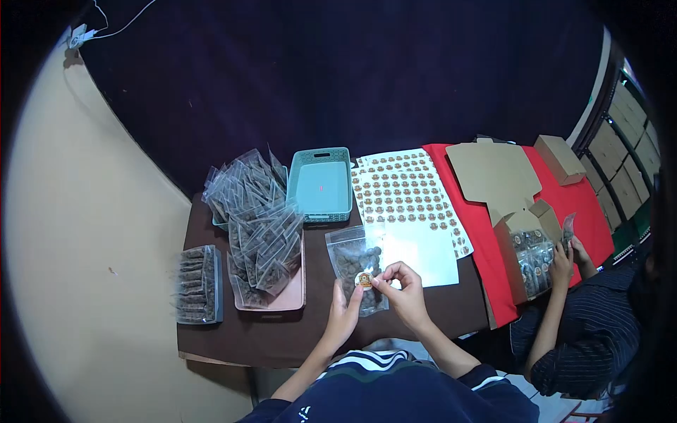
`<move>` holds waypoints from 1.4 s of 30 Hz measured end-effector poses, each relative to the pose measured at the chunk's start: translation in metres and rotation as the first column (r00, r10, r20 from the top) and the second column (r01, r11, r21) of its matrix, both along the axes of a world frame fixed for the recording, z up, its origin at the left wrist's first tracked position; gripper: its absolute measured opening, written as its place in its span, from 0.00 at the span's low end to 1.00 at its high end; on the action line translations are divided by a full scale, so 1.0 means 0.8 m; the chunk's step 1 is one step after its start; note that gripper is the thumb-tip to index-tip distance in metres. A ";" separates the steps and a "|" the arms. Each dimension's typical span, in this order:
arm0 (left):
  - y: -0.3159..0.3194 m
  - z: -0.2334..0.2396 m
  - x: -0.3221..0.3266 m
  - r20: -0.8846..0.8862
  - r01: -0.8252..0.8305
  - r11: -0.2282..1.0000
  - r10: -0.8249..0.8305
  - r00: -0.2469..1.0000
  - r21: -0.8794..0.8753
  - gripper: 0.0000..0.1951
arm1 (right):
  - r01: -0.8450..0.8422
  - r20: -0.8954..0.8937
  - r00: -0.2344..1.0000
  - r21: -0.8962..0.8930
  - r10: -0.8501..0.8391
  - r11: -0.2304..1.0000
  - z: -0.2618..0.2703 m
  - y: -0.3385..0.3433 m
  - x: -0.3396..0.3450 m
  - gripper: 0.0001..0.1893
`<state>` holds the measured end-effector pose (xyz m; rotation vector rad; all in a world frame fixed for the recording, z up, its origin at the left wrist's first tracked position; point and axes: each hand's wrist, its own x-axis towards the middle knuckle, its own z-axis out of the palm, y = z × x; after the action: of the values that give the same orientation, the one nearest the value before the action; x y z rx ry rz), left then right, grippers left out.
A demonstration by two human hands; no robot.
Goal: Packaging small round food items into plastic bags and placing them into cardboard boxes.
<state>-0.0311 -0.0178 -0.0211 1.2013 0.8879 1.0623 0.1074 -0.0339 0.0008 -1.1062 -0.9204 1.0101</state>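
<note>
A clear zip-top plastic bag (348,253) of dark round pieces is before me, over the brown tablecloth. My left hand (342,313) grips its lower left side, the thumb reaching over the front. A round printed sticker (363,280) lies against the bag's front. My right hand (407,292) pinches the right edge of this sticker with thumb and forefinger. Whether the sticker is wholly stuck down cannot be seen. Just beyond the bag spread white sticker sheets (404,198) with rows of the same round stickers; the nearest part of the top sheet is bare.
Left of me, a pink tray (297,296) overflows with filled bags (259,227). A grey-blue basket (217,285) holds a row of bags. Behind stands a teal basket (321,185). At right, a co-worker's hands (563,264) hold a bag beside an open cardboard box (505,264) on red cloth (582,211).
</note>
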 end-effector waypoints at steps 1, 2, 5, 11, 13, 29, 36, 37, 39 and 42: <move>0.000 0.000 0.000 0.028 -0.005 1.000 0.006 1.000 -0.019 0.20 | 0.000 0.000 1.000 0.002 0.000 1.000 0.000 0.000 0.000 0.08; 0.000 -0.002 0.000 0.029 -0.004 1.000 0.004 1.000 -0.018 0.20 | 0.006 0.013 1.000 0.003 -0.006 1.000 -0.001 -0.001 0.000 0.08; 0.000 -0.003 0.001 -0.006 -0.018 1.000 0.018 1.000 0.021 0.17 | 0.011 0.013 1.000 -0.006 -0.011 1.000 0.000 -0.003 -0.001 0.08; -0.004 -0.003 0.002 -0.008 -0.033 0.998 0.034 0.999 0.050 0.18 | 0.028 0.032 0.999 0.007 -0.028 1.000 -0.003 -0.006 -0.002 0.08; -0.005 -0.001 0.003 -0.007 -0.034 0.998 0.035 0.999 0.049 0.18 | 0.033 0.035 0.999 0.008 -0.033 0.999 -0.005 -0.005 -0.003 0.07; -0.005 0.004 -0.001 -0.032 -0.004 0.997 0.006 0.999 0.074 0.17 | 0.186 0.342 0.916 0.100 -0.209 0.977 -0.023 0.001 -0.017 0.19; -0.011 0.013 -0.005 0.031 0.059 0.997 -0.058 0.998 -0.058 0.19 | -0.190 -0.041 0.981 -0.023 0.189 0.982 -0.024 -0.006 -0.008 0.22; -0.013 0.008 -0.001 0.039 0.045 0.998 -0.043 0.998 -0.042 0.19 | -0.136 -0.048 0.990 -0.047 0.133 0.990 -0.025 -0.010 -0.009 0.18; -0.009 0.007 0.001 0.044 0.035 0.999 -0.034 0.998 -0.018 0.19 | -0.125 -0.052 0.991 -0.061 0.122 0.990 -0.024 -0.013 -0.009 0.18; -0.007 0.009 0.001 -0.017 0.037 0.998 -0.038 0.999 -0.056 0.18 | -0.112 0.010 0.994 -0.053 0.113 0.992 -0.037 -0.014 -0.007 0.18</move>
<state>-0.0300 -0.0238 -0.0139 1.1779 0.9002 0.9920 0.1018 -0.0450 -0.0290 -1.1153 -0.9800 1.1264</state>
